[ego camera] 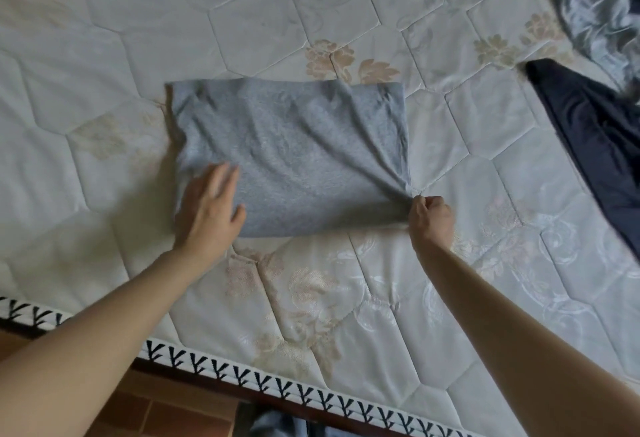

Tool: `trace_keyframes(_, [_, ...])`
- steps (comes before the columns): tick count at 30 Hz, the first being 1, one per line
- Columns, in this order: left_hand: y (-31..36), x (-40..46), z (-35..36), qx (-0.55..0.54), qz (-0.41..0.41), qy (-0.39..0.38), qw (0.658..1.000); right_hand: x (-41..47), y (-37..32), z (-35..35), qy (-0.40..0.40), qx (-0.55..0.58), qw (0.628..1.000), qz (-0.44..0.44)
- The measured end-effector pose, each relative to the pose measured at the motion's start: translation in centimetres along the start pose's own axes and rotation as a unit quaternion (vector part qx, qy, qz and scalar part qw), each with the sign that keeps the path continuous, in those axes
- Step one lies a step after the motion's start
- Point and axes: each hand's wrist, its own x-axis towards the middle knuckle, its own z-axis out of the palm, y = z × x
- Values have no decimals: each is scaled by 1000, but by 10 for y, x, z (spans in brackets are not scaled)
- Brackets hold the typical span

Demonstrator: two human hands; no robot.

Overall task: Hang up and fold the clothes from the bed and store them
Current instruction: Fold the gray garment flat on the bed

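Grey folded garment (pixel 291 156) lying flat near the middle of the quilted mattress (pixel 104 21), a rough rectangle with creases fanning toward its near right corner. Left hand (pixel 207 208) spread flat, fingers straight, pressing on the near left part of the cloth. Right hand (pixel 431 216) curled tight, pinching that near right corner and drawing it outward to the right, well apart from the left. Judging from the radiating wrinkles, too hard a tug likely to drag the hidden layers out of line, so the neat fold skews or opens along the right edge. Equally, too light a press from the flat palm likely to let the whole bundle slide right across the slick quilted surface instead of stretching smooth. Letting go of the corner abruptly probably leaving the puckers set in, giving a lumpy stack once stored. Dark navy garment (pixel 588 131) and a shiny silver-blue one (pixel 588 3) lying at the far right, apart from the grey piece but close enough for a wide sweep of the right arm to snag or rumple. Mattress edge with its black-patterned trim (pixel 277 384) close on the near side, so a careless pull toward the body risking the fold slipping off
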Motion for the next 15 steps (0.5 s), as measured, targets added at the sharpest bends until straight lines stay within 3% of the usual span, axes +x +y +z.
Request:
trace_keyframes(3, [31, 26, 14, 36, 89, -84, 992, 3, -1, -2, -19, 2, 1000, -4])
trace_keyframes(7, [75, 65, 30, 73, 192, -120, 971, 2, -4, -4, -43, -8, 999, -3])
trace_keyframes(15, [139, 138, 46, 109, 277, -180, 938, 7, -6, -2, -40, 7, 999, 7])
